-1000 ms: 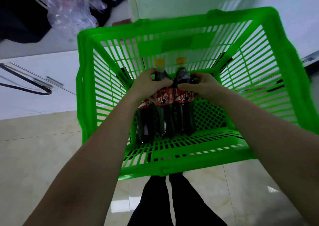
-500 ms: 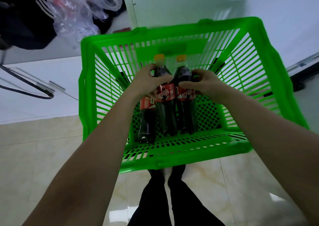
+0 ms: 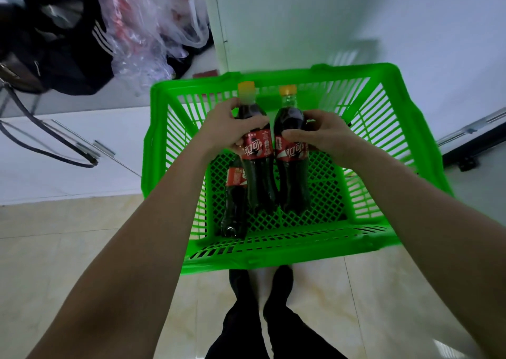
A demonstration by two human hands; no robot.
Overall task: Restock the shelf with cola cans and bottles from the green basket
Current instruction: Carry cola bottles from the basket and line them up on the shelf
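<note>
A green basket [image 3: 287, 252] stands on the floor below me. Inside it my left hand [image 3: 224, 128] grips a cola bottle [image 3: 258, 178] with a red label and a yellow cap, and my right hand [image 3: 323, 135] grips a second like bottle [image 3: 293, 183] beside it. Both bottles are upright, their caps level with the basket's far rim. A third cola bottle [image 3: 235, 199] stands lower at the left, partly hidden behind my left wrist and the first bottle.
A white cabinet face [image 3: 301, 24] rises behind the basket. Clear plastic bags [image 3: 153, 24] and dark clothing [image 3: 60, 46] lie at the upper left, with a black cable [image 3: 41, 145] over a white panel. My legs [image 3: 260, 317] stand on beige tiles.
Both hands have lifted their bottles higher within the basket and drawn them slightly apart. The view has tilted, so the basket sits lower in frame. The third bottle stays down.
</note>
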